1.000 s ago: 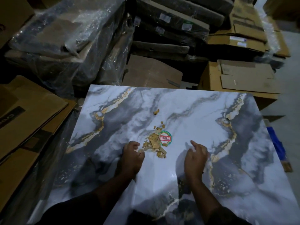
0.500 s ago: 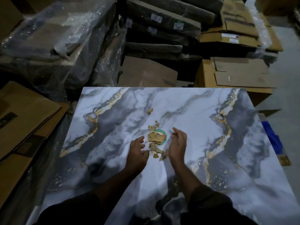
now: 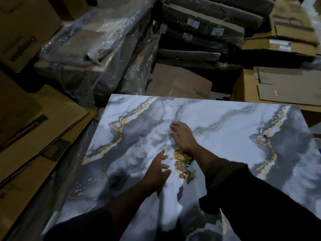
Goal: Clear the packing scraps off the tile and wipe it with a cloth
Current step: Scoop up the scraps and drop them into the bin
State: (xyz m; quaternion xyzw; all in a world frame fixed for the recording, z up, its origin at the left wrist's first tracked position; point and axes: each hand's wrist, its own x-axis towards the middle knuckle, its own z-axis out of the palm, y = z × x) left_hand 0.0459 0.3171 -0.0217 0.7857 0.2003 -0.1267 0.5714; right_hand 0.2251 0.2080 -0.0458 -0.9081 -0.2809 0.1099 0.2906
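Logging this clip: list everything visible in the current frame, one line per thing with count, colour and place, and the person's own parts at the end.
tile: one, white and grey marble pattern with gold veins, lying flat at centre.
packing scraps: a small cluster, tan cardboard bits, mid-tile between the two hands; exact count unclear.
plastic-wrapped stack: one, clear film over grey and tan slabs, behind the tile on the left.
dark wrapped packs: several stacked, dark grey with small labels, behind the tile at centre.
cardboard boxes: several, brown, behind on the right.
flattened cardboard: several sheets, brown, left of the tile.
left hand: fingers spread, just left of the scraps.
right hand: fingers flat on the tile beyond the scraps.
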